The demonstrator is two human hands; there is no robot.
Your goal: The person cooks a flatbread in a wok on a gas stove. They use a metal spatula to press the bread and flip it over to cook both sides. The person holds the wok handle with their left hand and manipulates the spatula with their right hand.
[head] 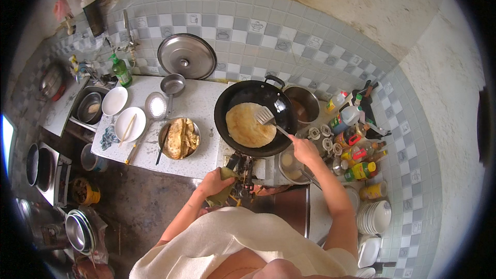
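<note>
A black wok (285, 124) sits on the stove with a round golden flatbread (248, 126) lying inside it. My right hand (307, 150) grips the handle of a slotted metal spatula (265, 116), whose blade rests on the right part of the flatbread. With a folded green cloth (221, 193) in its grasp, my left hand (217, 182) is at the near end of the wok's handle (233, 160); the cloth hides how much of the handle lies in the grip.
Left of the wok stands a metal bowl of cooked flatbreads (180, 139) with dark chopsticks. White plates (130, 124), a skimmer (156, 105) and a ladle (173, 85) lie farther left. On the right are a deep pot (316, 102), a basin (288, 172) and several bottles (360, 171).
</note>
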